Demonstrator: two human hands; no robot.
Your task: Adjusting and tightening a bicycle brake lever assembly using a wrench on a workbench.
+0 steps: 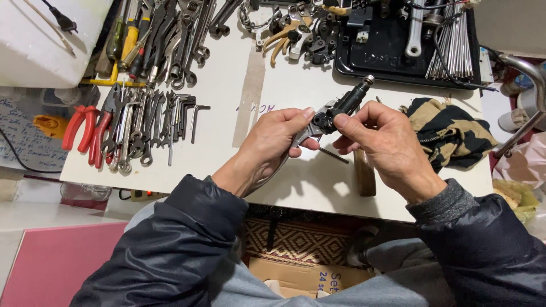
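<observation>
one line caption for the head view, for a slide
Both hands, left hand and right hand, hold a bicycle brake lever above a white workbench strewn with wrenches.

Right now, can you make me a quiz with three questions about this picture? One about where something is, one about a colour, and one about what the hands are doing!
1. Where does the striped cloth lie?
A. Right of the hands, on the white table
B. Under the wrenches
C. Inside the black tray

2. What colour are the handles of the pliers at the left edge of the table?
A. Blue
B. Red
C. Green

3. How is the black cylinder-shaped part being held?
A. It lies alone on the table
B. One hand pins it flat to the table
C. Both hands hold it above the table

Answers:
1. A, the cloth sits just beyond the right hand.
2. B, the grips are bright red.
3. C, the left hand and right hand both grip it, with a silver lever attached.
</observation>
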